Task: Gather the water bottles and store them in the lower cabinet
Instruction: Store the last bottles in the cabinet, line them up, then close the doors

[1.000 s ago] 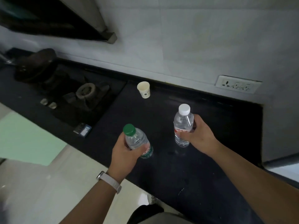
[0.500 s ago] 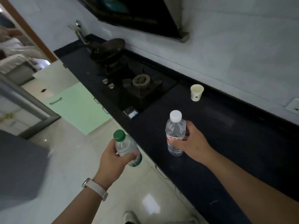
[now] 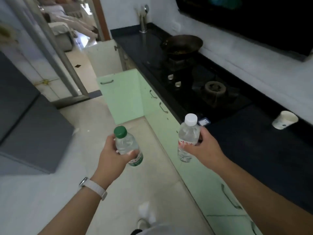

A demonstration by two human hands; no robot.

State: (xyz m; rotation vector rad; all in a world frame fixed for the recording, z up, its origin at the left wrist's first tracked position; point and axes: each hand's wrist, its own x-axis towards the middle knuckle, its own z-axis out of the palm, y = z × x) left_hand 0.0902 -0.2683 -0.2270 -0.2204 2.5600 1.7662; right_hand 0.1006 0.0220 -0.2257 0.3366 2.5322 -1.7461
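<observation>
Nearest, the left hand [image 3: 112,156], a pale watch [image 3: 92,186] on its wrist, has its fingers wrapped tight around the green-capped bottle [image 3: 127,146], held tilted over the floor [image 3: 149,180]. Just to its right, the right hand [image 3: 205,149] has its fingers closed around the white-capped bottle [image 3: 188,138], upright in the air in front of the green cabinet fronts [image 3: 169,126], beside the edge of the dark surface [image 3: 254,150]. Farther along, a lower cabinet door [image 3: 122,95] stands swung open into the aisle. On the surface, a paper cup [image 3: 284,122] sits to the right, past it the hob burner [image 3: 214,89], then a dark wok [image 3: 182,44], and a tap [image 3: 143,21] at the far end.
</observation>
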